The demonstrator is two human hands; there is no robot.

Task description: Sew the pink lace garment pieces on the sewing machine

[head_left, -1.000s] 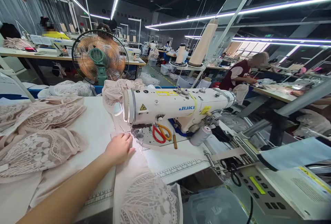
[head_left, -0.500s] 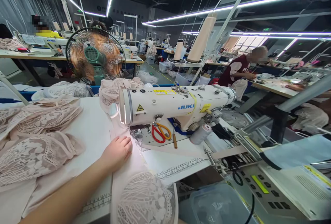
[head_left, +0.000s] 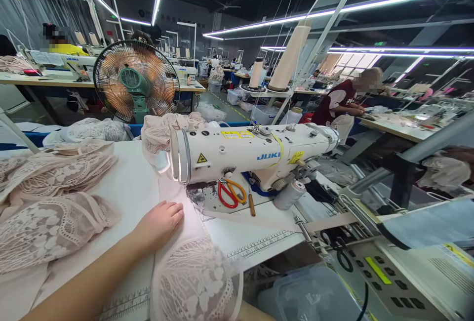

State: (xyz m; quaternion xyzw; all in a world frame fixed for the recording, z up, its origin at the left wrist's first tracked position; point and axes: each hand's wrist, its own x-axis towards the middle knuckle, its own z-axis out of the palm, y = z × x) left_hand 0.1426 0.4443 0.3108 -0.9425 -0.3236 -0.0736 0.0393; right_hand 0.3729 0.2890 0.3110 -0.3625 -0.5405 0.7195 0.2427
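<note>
Beige fabric (head_left: 194, 266) — plain part, under left fingers (head_left: 175, 209)

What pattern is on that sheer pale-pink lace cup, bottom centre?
The sheer pale-pink lace cup shows flowers and branching lines; head view.

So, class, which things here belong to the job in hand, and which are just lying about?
Belonging to the job: lace cloth under the left hand; sewing machine; probably the matching lace pile.

Apparently just lying about: scissors; wooden-handled tool.
</note>
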